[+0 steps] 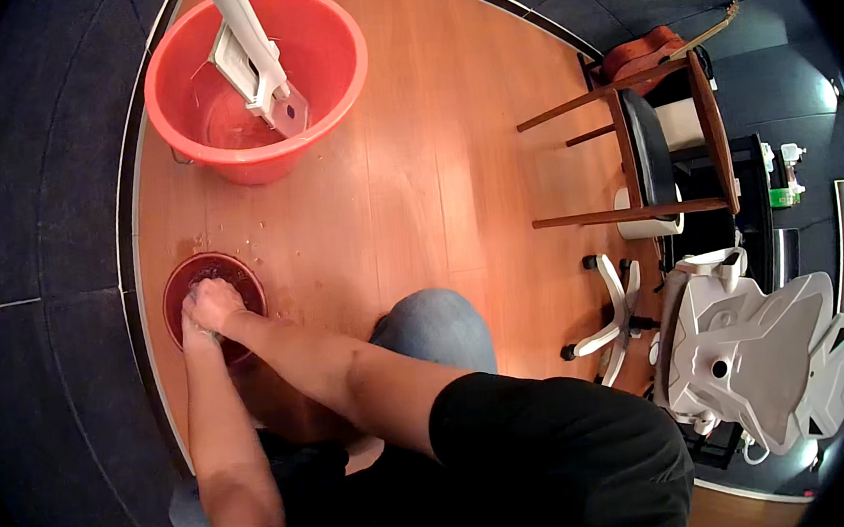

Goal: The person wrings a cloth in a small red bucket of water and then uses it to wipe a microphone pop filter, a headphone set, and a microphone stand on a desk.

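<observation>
A small dark red basin (251, 293) stands on the floor at left, with water in it. My left hand (195, 313) and my right hand (217, 303) are together inside it. The right hand is on top, its fingers curled closed against the left hand. The left hand's fingers are mostly hidden under the right. A small bit of something pale greenish shows below them, too small to name. Above the basin stands a large red bucket (328, 101) holding a white mop-like tool (243, 28).
Droplets or bits dot the wooden floor (415, 184) near the basin. A dark tiled wall (39, 247) runs along the left. At right are a wooden chair (644, 144), a red guitar (636, 52) and a pale swivel chair (751, 355). My bent knee (431, 328) is beside my right arm.
</observation>
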